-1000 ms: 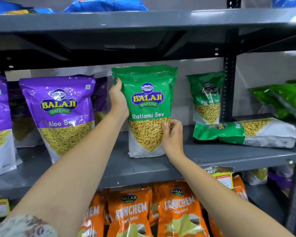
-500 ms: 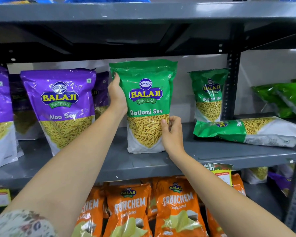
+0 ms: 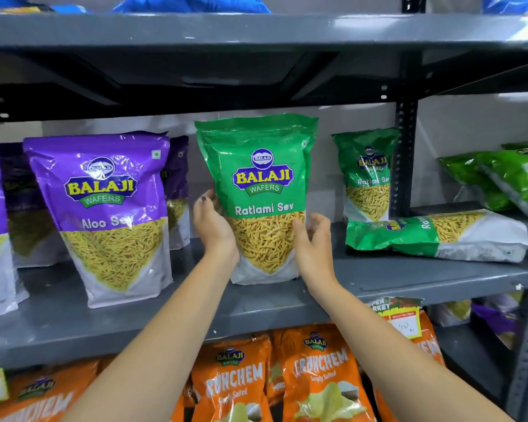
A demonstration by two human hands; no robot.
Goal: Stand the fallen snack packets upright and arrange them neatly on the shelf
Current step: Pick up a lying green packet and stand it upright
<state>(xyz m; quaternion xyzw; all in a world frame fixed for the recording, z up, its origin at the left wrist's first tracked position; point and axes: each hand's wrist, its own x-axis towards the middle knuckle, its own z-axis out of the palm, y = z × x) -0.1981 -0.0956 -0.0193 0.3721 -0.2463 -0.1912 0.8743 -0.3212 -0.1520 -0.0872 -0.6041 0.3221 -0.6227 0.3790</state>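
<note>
A green Ratlami Sev packet (image 3: 261,190) stands upright on the grey middle shelf (image 3: 409,278), at its centre. My left hand (image 3: 214,229) cups the packet's lower left edge, fingers behind it and thumb in front. My right hand (image 3: 314,251) is by the lower right edge, its thumb touching the front and its fingers curled loosely apart. Another green packet (image 3: 368,175) stands at the back right. A third green packet (image 3: 439,236) lies flat on its side in front of that one.
Purple Aloo Sev packets (image 3: 104,208) stand to the left, more behind them. A dark upright post (image 3: 404,153) divides the shelf; bright green bags (image 3: 509,178) lean beyond it. Orange Crunchem packets (image 3: 320,379) fill the shelf below, with a price tag (image 3: 403,318) on the edge.
My left hand has slid down from the packet's top left edge to its lower left side. My right hand's fingers have loosened and spread. The packet stands on the shelf.
</note>
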